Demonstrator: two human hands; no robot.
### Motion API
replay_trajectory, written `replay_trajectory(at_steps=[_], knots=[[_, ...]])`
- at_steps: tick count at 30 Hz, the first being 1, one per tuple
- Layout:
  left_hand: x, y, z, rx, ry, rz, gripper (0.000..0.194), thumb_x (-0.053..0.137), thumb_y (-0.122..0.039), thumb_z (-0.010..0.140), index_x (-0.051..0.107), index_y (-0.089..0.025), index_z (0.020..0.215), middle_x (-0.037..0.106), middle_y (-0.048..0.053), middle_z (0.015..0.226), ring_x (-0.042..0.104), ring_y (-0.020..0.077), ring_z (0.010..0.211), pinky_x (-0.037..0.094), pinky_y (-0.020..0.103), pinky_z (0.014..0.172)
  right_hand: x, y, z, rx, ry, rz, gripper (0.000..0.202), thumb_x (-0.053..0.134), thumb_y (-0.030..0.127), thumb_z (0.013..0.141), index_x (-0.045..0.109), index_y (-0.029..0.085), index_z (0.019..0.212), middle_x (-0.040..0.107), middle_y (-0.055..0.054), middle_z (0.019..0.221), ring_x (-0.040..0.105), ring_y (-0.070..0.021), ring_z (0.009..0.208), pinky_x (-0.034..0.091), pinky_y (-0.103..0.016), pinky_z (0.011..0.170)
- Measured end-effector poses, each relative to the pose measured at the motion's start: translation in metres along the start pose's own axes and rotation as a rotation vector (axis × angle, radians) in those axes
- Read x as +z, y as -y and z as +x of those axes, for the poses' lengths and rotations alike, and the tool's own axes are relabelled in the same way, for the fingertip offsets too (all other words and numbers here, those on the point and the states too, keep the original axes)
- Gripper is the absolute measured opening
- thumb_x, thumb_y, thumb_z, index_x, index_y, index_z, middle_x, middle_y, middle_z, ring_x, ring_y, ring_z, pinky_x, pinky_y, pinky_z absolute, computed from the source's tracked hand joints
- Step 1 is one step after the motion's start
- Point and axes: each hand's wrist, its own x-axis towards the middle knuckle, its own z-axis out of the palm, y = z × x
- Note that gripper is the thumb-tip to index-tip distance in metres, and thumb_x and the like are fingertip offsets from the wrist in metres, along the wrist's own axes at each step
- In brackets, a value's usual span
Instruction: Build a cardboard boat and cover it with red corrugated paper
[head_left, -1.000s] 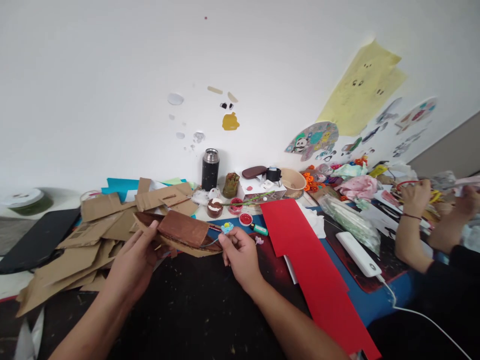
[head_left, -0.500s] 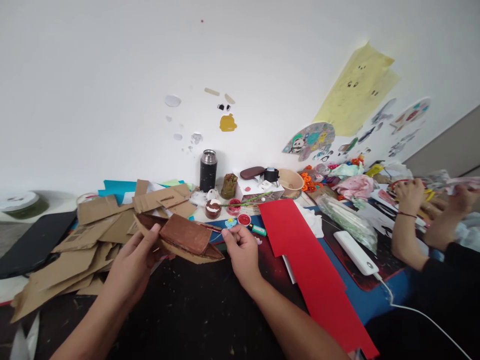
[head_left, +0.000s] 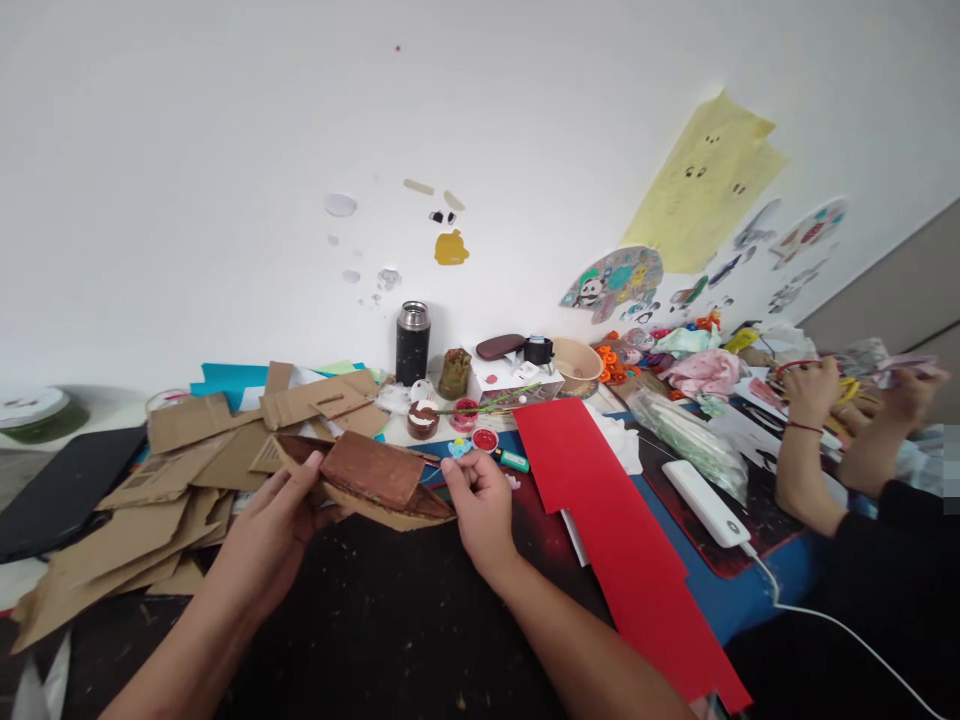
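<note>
Model boat [head_left: 375,468] in hand

Left hand [head_left: 274,515] grips it above the tabletop [head_left: 360,625]; right hand [head_left: 484,500] curls by its tip, can't tell if holding anything. Blue flower [head_left: 458,447] now shows past that hand, not at it, so probably unheld.

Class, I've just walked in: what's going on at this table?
A person's left hand holds a small brown model boat. Their right hand, near its tip, pinches what looks like a thin paintbrush. Cut cardboard pieces lie to the left, red paper to the right. Beyond, a co-worker's hands are raised, their hold unclear.
</note>
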Motion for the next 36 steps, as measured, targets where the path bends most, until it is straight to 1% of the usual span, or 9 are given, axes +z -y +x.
replay_trajectory(at_steps=[3, 6, 8, 11, 15, 19, 24, 29, 36], knots=[[-0.0002, -0.0008, -0.0009, -0.002, 0.002, 0.024, 0.063, 0.106, -0.066, 0.053, 0.085, -0.021, 0.092, 0.085, 0.006, 0.094, 0.076, 0.023, 0.082, 0.067, 0.026, 0.062, 0.0002, -0.0014, -0.0003, 0.001, 0.02, 0.004, 0.032, 0.073, 0.049, 0.092, 0.056, 0.026, 0.079, 0.036, 0.01, 0.062, 0.035, -0.0138, 0.057, 0.032, -0.027, 0.057], [-0.0009, 0.0006, -0.0006, 0.034, -0.011, 0.058, 0.067, 0.104, -0.067, 0.056, 0.085, -0.023, 0.104, 0.086, 0.006, 0.104, 0.078, 0.0253, 0.091, 0.066, 0.025, 0.062, -0.0001, -0.0029, -0.0025, 0.003, 0.05, -0.006, 0.03, 0.071, 0.047, 0.092, 0.056, 0.025, 0.079, 0.037, 0.01, 0.061, 0.034, -0.0135, 0.057, 0.031, -0.028, 0.057], [-0.0009, 0.0018, -0.0002, 0.053, -0.018, 0.078, 0.068, 0.103, -0.067, 0.059, 0.084, -0.023, 0.108, 0.086, 0.007, 0.109, 0.078, 0.0276, 0.095, 0.066, 0.027, 0.062, -0.0004, -0.004, -0.0047, 0.001, 0.065, -0.025, 0.029, 0.071, 0.047, 0.092, 0.056, 0.025, 0.079, 0.037, 0.01, 0.06, 0.034, -0.0133, 0.056, 0.031, -0.028, 0.057], [-0.0005, 0.0027, 0.0001, 0.057, -0.029, 0.092, 0.064, 0.101, -0.065, 0.061, 0.084, -0.023, 0.106, 0.086, 0.007, 0.107, 0.078, 0.0278, 0.093, 0.066, 0.028, 0.061, -0.0007, -0.0055, -0.0073, -0.006, 0.09, -0.048, 0.029, 0.071, 0.046, 0.092, 0.056, 0.025, 0.079, 0.038, 0.01, 0.059, 0.035, -0.013, 0.055, 0.031, -0.028, 0.057], [-0.001, 0.0025, 0.0, 0.052, -0.044, 0.088, 0.065, 0.104, -0.067, 0.056, 0.084, -0.023, 0.1, 0.084, 0.005, 0.104, 0.074, 0.0246, 0.09, 0.065, 0.026, 0.062, -0.0007, -0.007, -0.0077, -0.014, 0.108, -0.059, 0.027, 0.07, 0.045, 0.091, 0.056, 0.025, 0.078, 0.038, 0.01, 0.058, 0.035, -0.0129, 0.054, 0.03, -0.028, 0.056], [-0.0036, 0.004, 0.0009, 0.052, -0.023, 0.106, 0.069, 0.103, -0.069, 0.057, 0.086, -0.024, 0.107, 0.085, 0.006, 0.11, 0.073, 0.0247, 0.093, 0.066, 0.026, 0.065, -0.0006, -0.0081, -0.0074, -0.001, 0.14, -0.069, 0.026, 0.069, 0.044, 0.091, 0.057, 0.025, 0.077, 0.039, 0.01, 0.058, 0.035, -0.0131, 0.054, 0.03, -0.028, 0.056], [-0.007, 0.0067, 0.003, 0.063, 0.0, 0.112, 0.065, 0.101, -0.068, 0.063, 0.086, -0.024, 0.11, 0.085, 0.006, 0.112, 0.071, 0.0228, 0.086, 0.066, 0.027, 0.064, -0.0001, -0.0078, -0.008, 0.009, 0.152, -0.051, 0.027, 0.07, 0.044, 0.091, 0.057, 0.025, 0.077, 0.039, 0.01, 0.059, 0.036, -0.0135, 0.055, 0.031, -0.028, 0.057], [-0.0063, 0.006, 0.0038, 0.057, -0.031, 0.101, 0.066, 0.103, -0.067, 0.06, 0.087, -0.024, 0.107, 0.085, 0.006, 0.111, 0.073, 0.0231, 0.086, 0.066, 0.027, 0.063, -0.0009, -0.0064, -0.0091, 0.015, 0.188, -0.043, 0.025, 0.069, 0.042, 0.091, 0.058, 0.025, 0.078, 0.039, 0.01, 0.059, 0.035, -0.0137, 0.056, 0.031, -0.028, 0.057], [-0.0088, 0.0061, 0.005, 0.044, -0.006, 0.12, 0.066, 0.101, -0.069, 0.062, 0.086, -0.025, 0.109, 0.085, 0.007, 0.113, 0.073, 0.0226, 0.086, 0.066, 0.028, 0.066, -0.0011, -0.0072, -0.0093, 0.004, 0.202, -0.035, 0.023, 0.069, 0.04, 0.091, 0.06, 0.024, 0.078, 0.04, 0.009, 0.059, 0.035, -0.0135, 0.056, 0.032, -0.028, 0.058]])
